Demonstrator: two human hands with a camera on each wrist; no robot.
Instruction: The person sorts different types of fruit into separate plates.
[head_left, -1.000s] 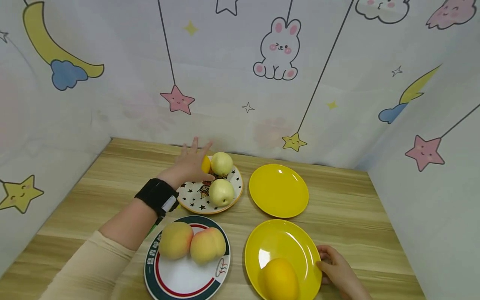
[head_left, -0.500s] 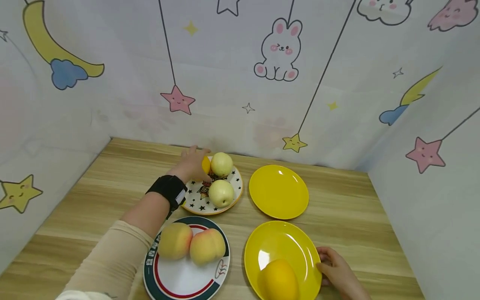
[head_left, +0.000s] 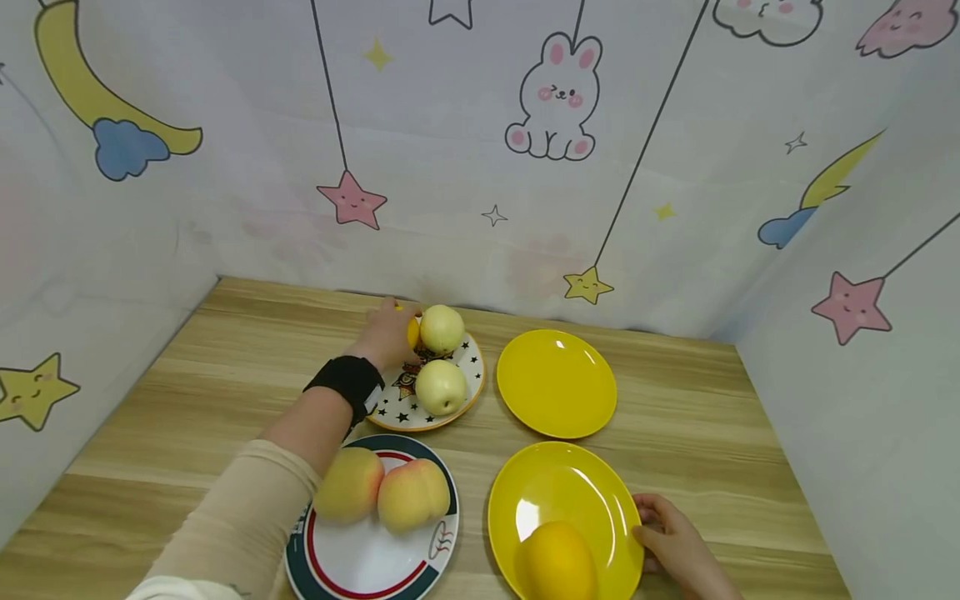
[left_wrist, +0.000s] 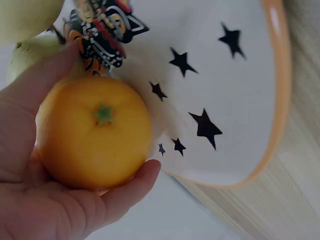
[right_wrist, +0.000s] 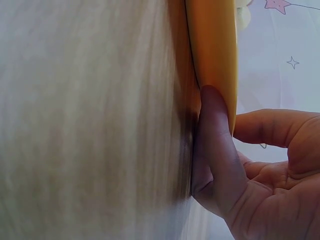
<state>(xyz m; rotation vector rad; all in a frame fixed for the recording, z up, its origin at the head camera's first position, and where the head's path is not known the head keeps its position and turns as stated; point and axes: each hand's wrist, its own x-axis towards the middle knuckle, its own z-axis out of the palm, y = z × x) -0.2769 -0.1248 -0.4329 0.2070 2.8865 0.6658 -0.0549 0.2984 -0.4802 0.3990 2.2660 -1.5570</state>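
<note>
My left hand (head_left: pixel 385 336) reaches over the star-patterned plate (head_left: pixel 468 362) at the back and grips an orange (left_wrist: pixel 97 132). In the left wrist view its fingers and thumb curl round the orange, whose green star-shaped stem mark shows. Beside it on the plate are two pale yellow-green round fruits, a rear one (head_left: pixel 442 329) and a front one (head_left: pixel 441 387). At the front right, my right hand (head_left: pixel 678 546) pinches the rim of a yellow plate (right_wrist: pixel 215 45), thumb on one side and fingers on the other. A smooth yellow oval fruit (head_left: pixel 558 562) lies on that plate.
Two peaches (head_left: pixel 412 496) sit on a white plate with a dark green rim (head_left: pixel 447 571), under my left forearm. Another yellow plate (head_left: pixel 557 383) stands at the back right. Printed cloth walls (head_left: pixel 450 167) enclose the wooden tabletop (head_left: pixel 690 417) at the back and sides.
My left hand has moved slightly right and down onto the orange, and its spread fingers have closed round it. The right hand stays at the yellow plate's rim.
</note>
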